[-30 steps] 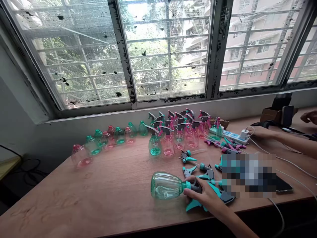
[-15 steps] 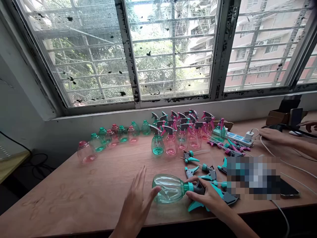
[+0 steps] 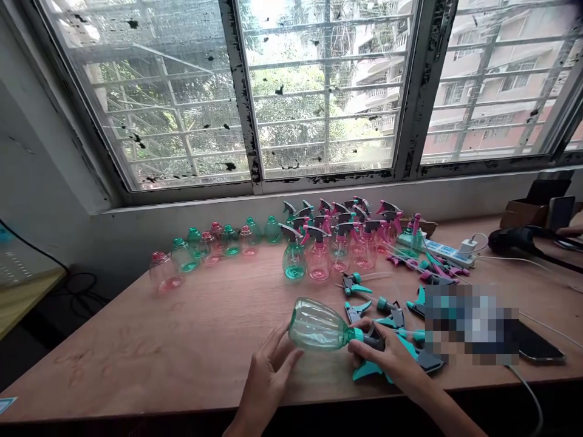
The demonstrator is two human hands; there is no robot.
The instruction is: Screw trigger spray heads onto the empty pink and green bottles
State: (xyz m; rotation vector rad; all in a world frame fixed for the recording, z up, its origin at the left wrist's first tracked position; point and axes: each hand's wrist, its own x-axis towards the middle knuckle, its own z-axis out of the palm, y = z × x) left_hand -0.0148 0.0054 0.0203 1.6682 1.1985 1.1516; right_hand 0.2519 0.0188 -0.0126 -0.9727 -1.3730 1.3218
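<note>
A clear green spray bottle is held on its side above the table, base to the left and slightly raised. My right hand grips its grey and teal spray head, which sits at the bottle's neck. Beside the base is my left hand, thumb and fingers apart and curved; whether the fingertips touch the plastic I cannot tell. Loose teal and grey spray heads lie behind and around my right hand.
Assembled spray bottles stand in a group under the window. Bottles without heads form a line at back left. A power strip, pink spray heads, a phone and cables lie on the right. Another person's hand shows at the right edge.
My left hand has moved in toward the bottle's base, its fingers more curved. The bottle's base has tipped upward. At the right, the other person's arm has mostly left the view.
</note>
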